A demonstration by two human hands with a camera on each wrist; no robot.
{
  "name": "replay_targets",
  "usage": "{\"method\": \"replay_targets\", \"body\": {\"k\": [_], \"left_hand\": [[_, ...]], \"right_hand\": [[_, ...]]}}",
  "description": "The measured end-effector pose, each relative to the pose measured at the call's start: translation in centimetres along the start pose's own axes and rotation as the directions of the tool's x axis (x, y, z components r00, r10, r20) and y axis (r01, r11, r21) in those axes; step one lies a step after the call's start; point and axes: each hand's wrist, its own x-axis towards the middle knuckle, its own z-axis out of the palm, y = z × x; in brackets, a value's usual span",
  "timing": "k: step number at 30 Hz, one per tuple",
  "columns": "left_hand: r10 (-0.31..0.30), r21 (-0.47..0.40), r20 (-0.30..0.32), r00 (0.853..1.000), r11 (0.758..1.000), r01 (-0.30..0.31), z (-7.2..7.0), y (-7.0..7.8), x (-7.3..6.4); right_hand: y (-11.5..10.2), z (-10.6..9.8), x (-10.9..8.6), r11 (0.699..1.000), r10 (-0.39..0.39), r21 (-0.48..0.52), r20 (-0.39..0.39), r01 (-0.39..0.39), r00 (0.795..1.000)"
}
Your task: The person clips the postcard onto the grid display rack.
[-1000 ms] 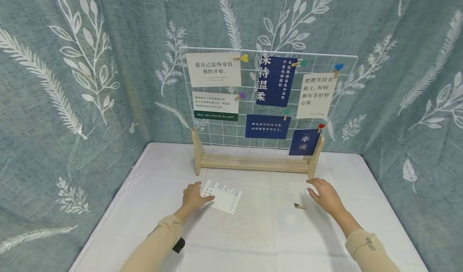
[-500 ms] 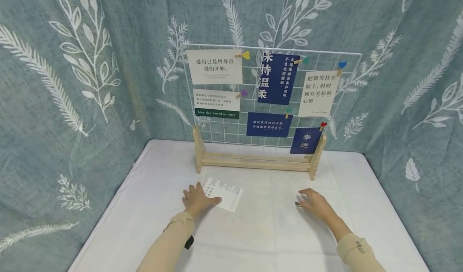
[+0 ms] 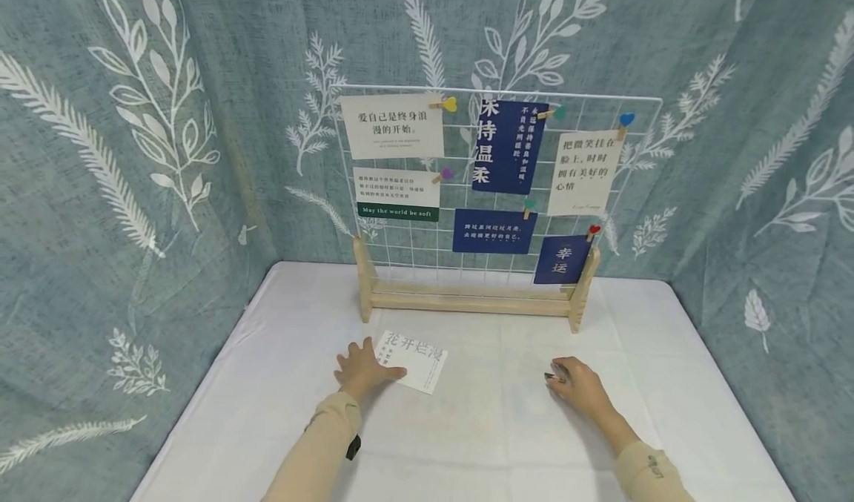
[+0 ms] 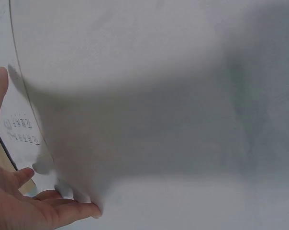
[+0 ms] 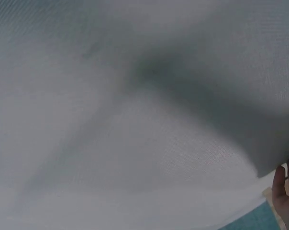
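A white card [image 3: 420,368] printed with Chinese characters lies flat on the table. My left hand [image 3: 363,369] is spread at its left side, the thumb reaching over the card and the fingers near its left edge. The left wrist view has the card [image 4: 27,112] beside the loosely spread left hand [image 4: 27,201]. Farther right, my right hand [image 3: 582,387] pinches a small clothespin [image 3: 551,377] between thumb and fingers at the table surface; most of it is hidden. Only the fingers of the right hand [image 5: 285,194] show at the edge of the right wrist view.
A white wire grid [image 3: 414,253] in a wooden stand [image 3: 467,303] rises behind the hands. Several cards hang from it on clips with coloured hearts, among them a blue card [image 3: 494,241]. A patterned curtain [image 3: 220,79] surrounds the white-covered table [image 3: 480,443].
My right hand has come down and left onto the clothespin and its fingers have closed round it. The left hand has shifted slightly right, its thumb farther over the card.
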Motion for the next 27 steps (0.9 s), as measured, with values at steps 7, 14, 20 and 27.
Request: {"method": "replay_targets", "body": {"k": [7, 14, 20, 27], "left_hand": [[-0.022, 0.052, -0.025, 0.999, 0.998, 0.024, 0.4, 0.0, 0.0], [-0.057, -0.017, -0.035, 0.998, 0.998, 0.057, -0.2, 0.6, -0.4], [-0.129, -0.036, 0.007, 0.992, 0.991, 0.129, -0.9, 1.3, -0.8], [-0.129, -0.018, 0.059, 0.990, 0.991, 0.130, -1.2, 1.5, -0.6]], "right_hand": [[-0.4, 0.6, 0.0, 0.999, -0.001, -0.045, -0.031, -0.001, 1.000], [-0.6, 0.3, 0.4, 1.000, 0.007, -0.014, -0.044, -0.008, 0.999], [-0.6, 0.2, 0.2, 0.999, 0.036, -0.011, -0.006, -0.036, 0.999], [-0.7, 0.0, 0.3, 1.000, 0.021, -0.001, -0.031, -0.021, 0.999]]}}
